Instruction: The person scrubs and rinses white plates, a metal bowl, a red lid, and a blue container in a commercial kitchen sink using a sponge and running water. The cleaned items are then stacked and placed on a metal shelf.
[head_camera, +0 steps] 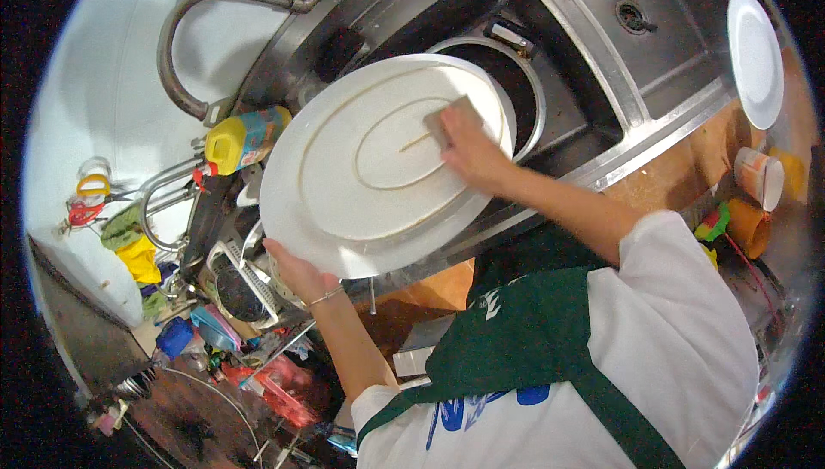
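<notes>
A large oval white platter is tilted over the sink, its underside with raised oval rings facing me. My left hand grips its lower left rim; most of the fingers are hidden behind it. My right hand, slightly blurred, presses a flat brownish scrubbing pad on the platter's upper right part. Behind the platter, a round metal-rimmed basin sits in the sink bowl, partly hidden.
A curved faucet rises at the left beside a yellow detergent bottle. A second sink bowl lies at the upper right. A white plate and a plastic cup stand at the far right. Scissors hang on the wall.
</notes>
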Motion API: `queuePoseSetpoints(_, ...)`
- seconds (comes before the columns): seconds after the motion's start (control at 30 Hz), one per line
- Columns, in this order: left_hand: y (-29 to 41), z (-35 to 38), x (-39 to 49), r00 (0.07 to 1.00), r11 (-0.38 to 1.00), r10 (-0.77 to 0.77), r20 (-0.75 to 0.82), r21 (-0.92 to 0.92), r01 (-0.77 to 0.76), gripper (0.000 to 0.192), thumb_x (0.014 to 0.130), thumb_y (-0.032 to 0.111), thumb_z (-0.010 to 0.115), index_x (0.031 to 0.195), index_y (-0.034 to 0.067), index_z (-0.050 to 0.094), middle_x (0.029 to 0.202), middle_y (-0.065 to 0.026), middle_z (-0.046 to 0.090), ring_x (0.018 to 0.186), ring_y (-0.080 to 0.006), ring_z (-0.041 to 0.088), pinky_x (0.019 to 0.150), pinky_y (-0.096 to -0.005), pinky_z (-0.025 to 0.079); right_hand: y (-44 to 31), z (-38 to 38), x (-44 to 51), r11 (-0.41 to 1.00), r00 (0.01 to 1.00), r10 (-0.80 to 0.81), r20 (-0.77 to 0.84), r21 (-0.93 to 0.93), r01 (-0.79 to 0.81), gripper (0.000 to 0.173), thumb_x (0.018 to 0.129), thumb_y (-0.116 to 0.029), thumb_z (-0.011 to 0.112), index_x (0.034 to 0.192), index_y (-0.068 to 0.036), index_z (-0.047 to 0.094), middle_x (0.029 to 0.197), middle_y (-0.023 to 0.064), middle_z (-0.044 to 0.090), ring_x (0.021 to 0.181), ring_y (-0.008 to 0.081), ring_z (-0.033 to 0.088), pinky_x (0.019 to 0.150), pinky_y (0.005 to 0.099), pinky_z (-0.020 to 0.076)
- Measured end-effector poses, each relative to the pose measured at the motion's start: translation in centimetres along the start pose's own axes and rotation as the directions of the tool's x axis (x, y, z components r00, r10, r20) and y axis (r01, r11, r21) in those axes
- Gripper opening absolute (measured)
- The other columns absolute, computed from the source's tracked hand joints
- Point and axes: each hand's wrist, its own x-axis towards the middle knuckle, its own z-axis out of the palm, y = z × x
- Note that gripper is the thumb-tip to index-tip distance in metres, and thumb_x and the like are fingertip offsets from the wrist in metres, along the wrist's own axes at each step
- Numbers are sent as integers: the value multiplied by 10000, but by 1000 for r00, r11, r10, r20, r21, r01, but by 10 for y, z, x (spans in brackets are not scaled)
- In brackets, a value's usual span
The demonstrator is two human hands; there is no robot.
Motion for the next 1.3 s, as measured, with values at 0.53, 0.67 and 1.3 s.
queuePoseSetpoints(0.53, -6, -13, -4, 1000, 1000, 20, -14, 24, -20, 537, 956, 410, 319, 1271, -17, 400, 1269, -141, 474, 1139, -266, 473, 978, -369, 362, -1, 15, 34, 933, 892, -359, -274, -74, 352, 266, 819, -143, 496, 1068, -89, 573, 1037, 130, 548, 1005, 300, 522, 880, 372, 447)
queuePoseSetpoints(0.67, -8, -14, -6, 1000, 1000, 23, -2, 17, -23, 530, 956, 408, 321, 1270, -11, 399, 1268, -140, 473, 1143, -267, 469, 982, -368, 355, 6, 8, 39, 895, 851, -440, -286, -220, 389, 214, 815, -155, 501, 996, -88, 593, 989, 129, 574, 958, 292, 542, 820, 370, 475)
queuePoseSetpoints(1.3, 0, 3, -29, 993, 991, 104, -63, 95, -98, 542, 960, 402, 311, 1265, -38, 402, 1260, -150, 479, 1115, -255, 490, 960, -355, 380, 6, -9, 48, 885, 900, -398, -179, -335, 325, 138, 778, -219, 575, 799, -95, 632, 828, 112, 568, 821, 285, 561, 732, 363, 492)
